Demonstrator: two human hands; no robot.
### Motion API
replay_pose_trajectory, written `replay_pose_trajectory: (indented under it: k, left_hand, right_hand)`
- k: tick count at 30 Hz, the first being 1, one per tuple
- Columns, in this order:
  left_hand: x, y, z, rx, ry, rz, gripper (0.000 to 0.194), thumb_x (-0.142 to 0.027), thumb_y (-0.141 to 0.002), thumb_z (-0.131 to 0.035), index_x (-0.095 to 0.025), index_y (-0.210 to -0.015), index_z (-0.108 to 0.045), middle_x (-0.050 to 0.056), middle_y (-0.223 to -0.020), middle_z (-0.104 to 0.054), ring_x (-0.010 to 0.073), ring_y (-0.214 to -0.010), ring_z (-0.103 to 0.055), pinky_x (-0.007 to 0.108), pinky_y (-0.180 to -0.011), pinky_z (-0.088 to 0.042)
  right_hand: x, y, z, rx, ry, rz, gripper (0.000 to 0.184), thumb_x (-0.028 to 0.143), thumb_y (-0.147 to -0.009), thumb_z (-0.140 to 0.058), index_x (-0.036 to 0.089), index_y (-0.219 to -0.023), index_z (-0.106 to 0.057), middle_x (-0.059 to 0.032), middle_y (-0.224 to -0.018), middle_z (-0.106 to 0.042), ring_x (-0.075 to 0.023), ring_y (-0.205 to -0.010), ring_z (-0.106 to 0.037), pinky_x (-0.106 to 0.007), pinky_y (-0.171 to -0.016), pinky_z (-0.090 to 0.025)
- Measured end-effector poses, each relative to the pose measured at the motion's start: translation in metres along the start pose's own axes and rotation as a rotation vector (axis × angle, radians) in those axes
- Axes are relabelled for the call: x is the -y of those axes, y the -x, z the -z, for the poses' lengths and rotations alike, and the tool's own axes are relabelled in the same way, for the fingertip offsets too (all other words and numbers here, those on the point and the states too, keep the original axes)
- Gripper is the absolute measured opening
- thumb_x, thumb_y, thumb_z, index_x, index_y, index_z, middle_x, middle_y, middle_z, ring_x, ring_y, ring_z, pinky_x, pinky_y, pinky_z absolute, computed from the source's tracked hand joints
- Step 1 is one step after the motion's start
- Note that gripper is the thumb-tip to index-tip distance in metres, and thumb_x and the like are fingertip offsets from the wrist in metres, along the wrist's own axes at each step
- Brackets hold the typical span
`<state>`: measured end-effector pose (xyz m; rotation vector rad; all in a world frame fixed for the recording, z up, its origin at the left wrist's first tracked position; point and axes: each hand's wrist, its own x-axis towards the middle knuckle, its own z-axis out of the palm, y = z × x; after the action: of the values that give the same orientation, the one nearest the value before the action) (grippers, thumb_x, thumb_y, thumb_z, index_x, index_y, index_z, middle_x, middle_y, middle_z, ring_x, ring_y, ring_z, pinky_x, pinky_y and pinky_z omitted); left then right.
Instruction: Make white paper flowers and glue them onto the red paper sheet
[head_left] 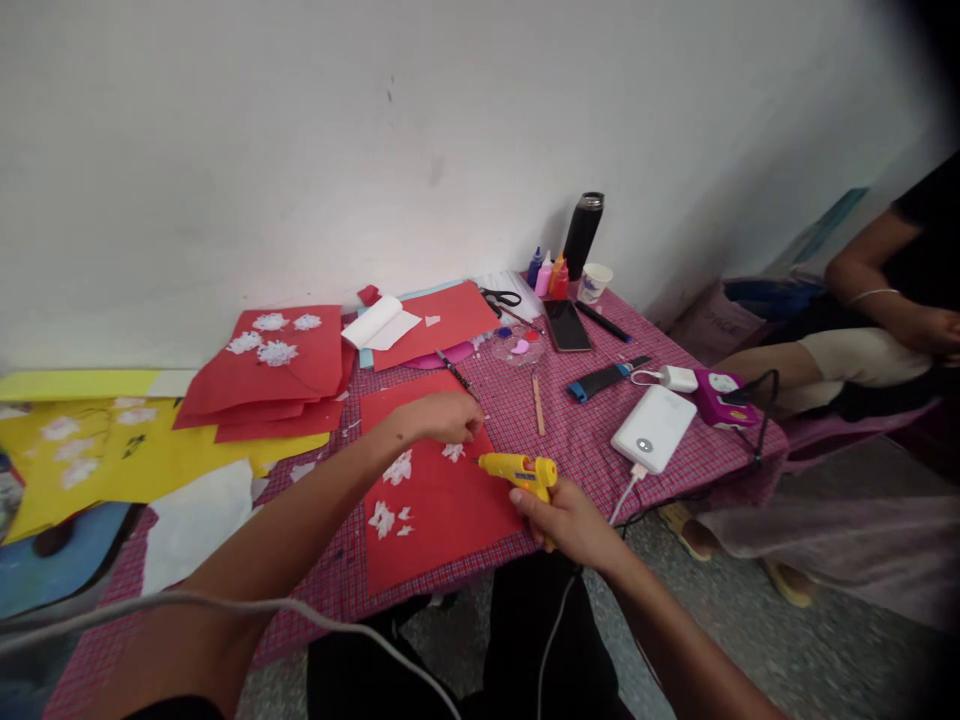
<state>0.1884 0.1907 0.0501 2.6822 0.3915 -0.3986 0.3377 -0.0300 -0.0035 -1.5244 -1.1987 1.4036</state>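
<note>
My right hand (566,520) is wrapped around the grip of a yellow hot glue gun (517,468), whose nozzle points left over a sheet of red paper (442,510). Above the same sheet is my left hand (450,415), fingers curled together and pointing down; whatever may be pinched there is hidden. Just below those fingers lies a small white paper flower (453,452), close to the nozzle. Farther left on the sheet are another white paper flower (397,467), a third flower (382,519) and small white petals (405,522).
Red sheets with white flowers (277,352) lie at the back left, above yellow painted paper (150,450). Around the right side are a phone (568,326), a box cutter (600,381), a white power bank (655,428), a black bottle (583,235) and a paper cup (594,283). Another person's arm (877,270) shows at right.
</note>
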Motion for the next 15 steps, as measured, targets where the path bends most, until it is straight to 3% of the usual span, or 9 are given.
replay_pose_trajectory:
  k: [15]
  left_hand:
    - [0.0032, 0.0026, 0.0000, -0.031, -0.009, -0.047, 0.017, -0.013, -0.076, -0.055, -0.017, -0.077, -0.071, 0.003, -0.076, -0.070, 0.0142, -0.063, -0.058, 0.024, -0.058, -0.038]
  right_hand:
    - [-0.0026, -0.0004, -0.0008, -0.005, -0.007, 0.015, 0.047, 0.060, -0.090, -0.053, 0.021, -0.064, -0.053, 0.0034, -0.046, -0.051, -0.0107, -0.038, -0.048, -0.021, -0.038, -0.037]
